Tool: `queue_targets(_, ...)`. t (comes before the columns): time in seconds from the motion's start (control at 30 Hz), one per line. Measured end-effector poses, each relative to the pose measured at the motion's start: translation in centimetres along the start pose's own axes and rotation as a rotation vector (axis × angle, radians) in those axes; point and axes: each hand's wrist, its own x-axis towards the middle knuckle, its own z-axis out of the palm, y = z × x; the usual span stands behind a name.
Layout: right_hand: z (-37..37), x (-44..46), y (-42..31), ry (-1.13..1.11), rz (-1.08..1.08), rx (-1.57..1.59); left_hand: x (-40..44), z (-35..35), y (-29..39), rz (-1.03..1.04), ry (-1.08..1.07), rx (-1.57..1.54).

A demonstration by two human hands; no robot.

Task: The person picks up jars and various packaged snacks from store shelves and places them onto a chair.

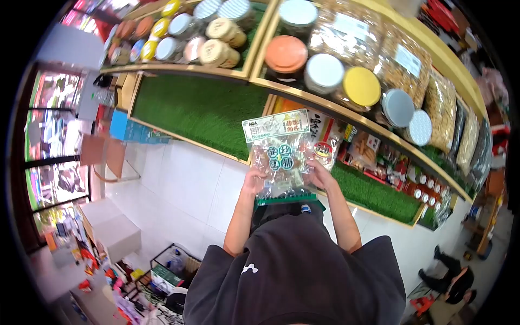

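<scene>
- Head view, item: a clear bag (280,174) with printed lettering and a pale header card (275,125) was held in front of the person's torso. Its far end overlapped the shelving in view; whether it touched could not be determined.
- Head view, left hand (254,181): closed on the bag's left edge, toward the lower part.
- Head view, right hand (319,174): closed on the right edge, set slightly farther out than the left.
- Head view, surroundings: a turf-lined shelf (200,108) lay beyond and to the left. Packets (364,150) lay on the lower level to the right. A jar with an orange lid (286,54) and a jar with a yellow lid (361,86) stood higher up.
- Head view, hazards, as judged: the film appeared slick and pliable, so a loosened grip on either side could have let the bag fold or drop to the tiled floor (184,179). Hard squeezing could have strained its seams. A careless forward swing could have caught the card on the wooden shelf edge (195,148) or disturbed the packets.
</scene>
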Motion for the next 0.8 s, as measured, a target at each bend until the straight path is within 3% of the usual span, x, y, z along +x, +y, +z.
queue_targets(0.13,6.1,2.1,-0.2,-0.016,0.141,-0.179,-3.6,-3.4,2.8,0.076,-0.035,-0.130)
queue_targets(0.27,9.6,6.5,3.7,0.065,0.148,-0.420,-7.9,-5.8,7.5,0.183,-0.017,-0.113)
queue_targets(0.3,12.9,6.6,3.9,0.092,0.059,-0.551,-8.8,-6.8,8.7,0.228,-0.038,-0.109)
queue_targets(0.43,20.1,10.0,7.3,0.057,0.133,-0.752,-13.0,-12.3,12.3,0.356,-0.024,-0.163)
queue_targets(0.57,26.5,14.0,12.7,-0.102,0.064,-0.753,-19.6,-14.3,17.2,0.527,-0.005,-0.234)
queue_targets(0.73,34.5,18.4,17.5,-0.292,0.128,-0.742,-26.1,-19.6,20.5,0.761,-0.029,-0.208)
queue_targets(0.8,38.1,19.5,18.5,-0.423,0.175,-0.765,-27.5,-21.9,21.0,0.792,0.054,-0.253)
